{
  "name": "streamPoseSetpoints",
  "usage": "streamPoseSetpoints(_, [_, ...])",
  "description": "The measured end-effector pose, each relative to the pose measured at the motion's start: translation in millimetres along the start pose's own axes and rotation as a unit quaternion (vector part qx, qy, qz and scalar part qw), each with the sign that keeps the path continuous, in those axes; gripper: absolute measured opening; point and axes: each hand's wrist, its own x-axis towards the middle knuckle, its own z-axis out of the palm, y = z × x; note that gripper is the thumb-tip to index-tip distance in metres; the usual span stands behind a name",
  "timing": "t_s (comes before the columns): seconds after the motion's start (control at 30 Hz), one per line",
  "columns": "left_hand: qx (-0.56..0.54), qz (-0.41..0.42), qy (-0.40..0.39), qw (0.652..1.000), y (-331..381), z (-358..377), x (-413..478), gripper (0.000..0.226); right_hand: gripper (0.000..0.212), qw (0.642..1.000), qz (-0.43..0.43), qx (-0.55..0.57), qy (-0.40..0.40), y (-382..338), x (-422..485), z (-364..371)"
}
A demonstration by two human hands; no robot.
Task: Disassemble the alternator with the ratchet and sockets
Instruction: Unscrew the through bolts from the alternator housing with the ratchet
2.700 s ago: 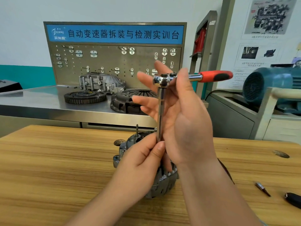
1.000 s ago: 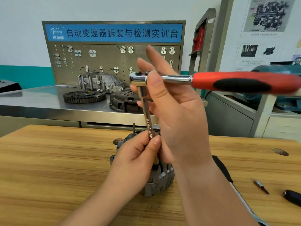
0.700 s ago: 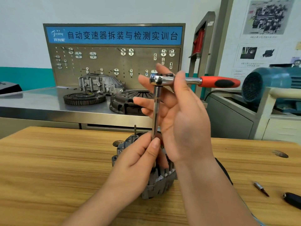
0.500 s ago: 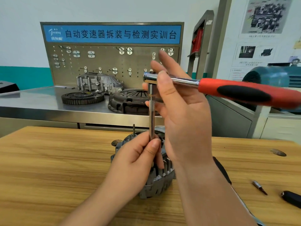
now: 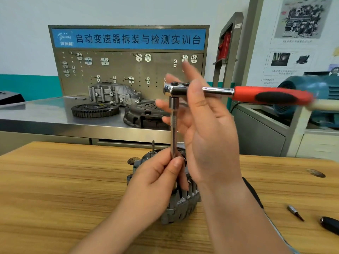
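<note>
The grey alternator [image 5: 180,204] stands on the wooden table [image 5: 55,180], partly hidden by both hands. A ratchet [image 5: 201,91] with a red and black handle [image 5: 273,96] lies level above it, and a long steel extension bar [image 5: 173,129] runs straight down from its head toward the alternator. My left hand [image 5: 157,177] pinches the lower end of the bar, hiding the socket. My right hand [image 5: 205,125] holds the ratchet near its head, thumb across the shank and fingers spread behind. A thin stud [image 5: 153,146] sticks up from the alternator's left side.
A loose bit [image 5: 295,213] and a black object [image 5: 330,225] lie on the table at the right. Behind is a steel bench [image 5: 45,116] with a flywheel [image 5: 95,110], clutch cover [image 5: 145,114], gearbox housing [image 5: 113,93] and pegboard [image 5: 128,74]. A blue motor [image 5: 311,92] sits at far right.
The ratchet handle has swung back and forth to the right while the head stays on the upright bar. My left hand has kept its pinch on the bar's lower end.
</note>
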Motion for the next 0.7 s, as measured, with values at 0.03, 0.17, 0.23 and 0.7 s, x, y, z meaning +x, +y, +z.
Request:
streamPoseSetpoints(0.03, [0.004, -0.006, 0.002, 1.000, -0.1, 0.2, 0.9, 0.027, 0.029, 0.999, -0.040, -0.031, 0.003, -0.7, 0.0, 0.1])
streamPoseSetpoints(0.17, [-0.007, -0.007, -0.001, 1.000, -1.0, -1.3, 0.7, 0.031, 0.030, 0.994, -0.080, -0.069, -0.021, -0.7, -0.8, 2.3])
streamPoseSetpoints(0.23, [-0.039, -0.009, -0.010, 0.999, 0.3, -3.1, 0.1, 0.032, 0.028, 0.999, -0.023, 0.000, -0.028, -2.1, -0.4, 2.6])
streamPoseSetpoints(0.7, [-0.007, 0.006, 0.000, 1.000, -3.9, 1.6, -0.4, 0.030, 0.031, 0.998, -0.046, -0.009, -0.037, -0.4, -0.5, 1.9])
